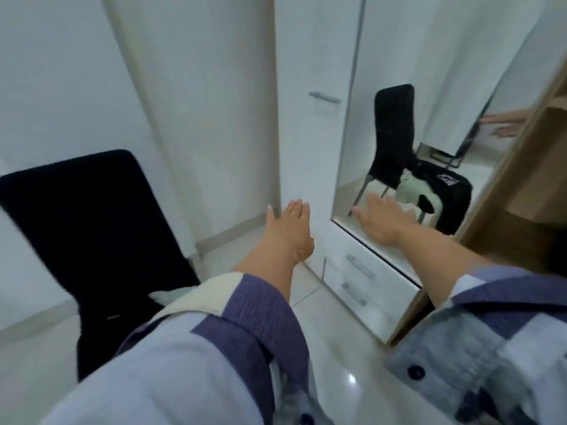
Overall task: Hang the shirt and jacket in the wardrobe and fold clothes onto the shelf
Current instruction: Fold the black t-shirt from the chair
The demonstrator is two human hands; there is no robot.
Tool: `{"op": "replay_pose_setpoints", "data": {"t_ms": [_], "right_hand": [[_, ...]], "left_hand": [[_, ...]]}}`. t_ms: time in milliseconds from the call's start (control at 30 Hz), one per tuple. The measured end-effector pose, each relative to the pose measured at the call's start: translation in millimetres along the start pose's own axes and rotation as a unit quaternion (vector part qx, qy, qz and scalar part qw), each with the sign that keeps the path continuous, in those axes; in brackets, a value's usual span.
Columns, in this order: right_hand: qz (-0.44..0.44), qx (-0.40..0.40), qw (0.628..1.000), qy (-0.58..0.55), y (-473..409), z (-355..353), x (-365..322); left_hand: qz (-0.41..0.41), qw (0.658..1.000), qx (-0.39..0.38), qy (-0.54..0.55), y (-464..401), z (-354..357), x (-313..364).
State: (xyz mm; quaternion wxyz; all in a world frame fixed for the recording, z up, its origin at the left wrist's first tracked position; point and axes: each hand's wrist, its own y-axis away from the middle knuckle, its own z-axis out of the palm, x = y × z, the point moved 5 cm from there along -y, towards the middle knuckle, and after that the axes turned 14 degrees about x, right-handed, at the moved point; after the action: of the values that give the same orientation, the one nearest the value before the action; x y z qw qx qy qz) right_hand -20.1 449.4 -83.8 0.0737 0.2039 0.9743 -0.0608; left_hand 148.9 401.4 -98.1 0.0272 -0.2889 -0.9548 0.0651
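Both my arms reach forward in checked purple and white sleeves. My left hand is held out flat, fingers straight, holding nothing, in front of the white wardrobe. My right hand is also flat and holds nothing, stretched toward the mirrored wardrobe door. A black chair stands at the left with a pale cloth on its seat, partly hidden by my left sleeve. The mirror reflects the chair with a light green garment and a black garment on it.
The mirrored door stands open, its wooden edge at the right, with wooden shelves behind it. Two white drawers with metal handles sit low in the wardrobe. A closed white door has a metal handle. The floor is glossy pale tile.
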Motion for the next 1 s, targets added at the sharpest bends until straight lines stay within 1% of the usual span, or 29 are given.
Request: {"op": "replay_pose_setpoints", "data": {"t_ms": [67,100,200,300,433,533,667,833,933,1000], "right_hand": [[-0.070,-0.013,0.997,0.003,2.3,14.8,-61.3],[-0.091,-0.024,0.996,-0.006,5.3,23.8,-89.8],[-0.132,-0.036,0.990,-0.017,17.4,47.4,-171.2],[-0.172,-0.045,0.984,-0.013,29.7,67.8,-247.3],[-0.213,-0.076,0.974,-0.011,44.0,108.4,-326.0],[-0.233,-0.107,0.966,-0.010,57.1,147.6,-369.4],[-0.244,-0.164,0.956,-0.018,74.6,203.3,-411.7],[-0.275,-0.211,0.938,-0.014,71.9,275.9,-460.9],[-0.292,-0.226,0.929,-0.031,58.2,327.3,-491.6],[-0.285,-0.248,0.925,-0.045,49.2,368.9,-506.9]], "left_hand": [[-0.047,0.999,-0.004,-0.002,27.8,-1.1,-53.8],[-0.070,0.998,-0.005,-0.004,41.5,-0.4,-80.5],[-0.138,0.990,-0.017,-0.012,82.8,4.3,-156.7],[-0.184,0.983,-0.020,-0.020,121.6,8.1,-225.6],[-0.238,0.970,-0.039,-0.018,172.1,21.2,-306.5],[-0.272,0.961,-0.057,-0.009,201.8,41.8,-355.9],[-0.302,0.949,-0.087,0.007,228.2,77.9,-402.3],[-0.337,0.934,-0.099,0.059,231.7,127.9,-452.1],[-0.373,0.919,-0.096,0.089,230.7,171.1,-487.9],[-0.394,0.908,-0.104,0.101,231.5,205.6,-510.4]]}}
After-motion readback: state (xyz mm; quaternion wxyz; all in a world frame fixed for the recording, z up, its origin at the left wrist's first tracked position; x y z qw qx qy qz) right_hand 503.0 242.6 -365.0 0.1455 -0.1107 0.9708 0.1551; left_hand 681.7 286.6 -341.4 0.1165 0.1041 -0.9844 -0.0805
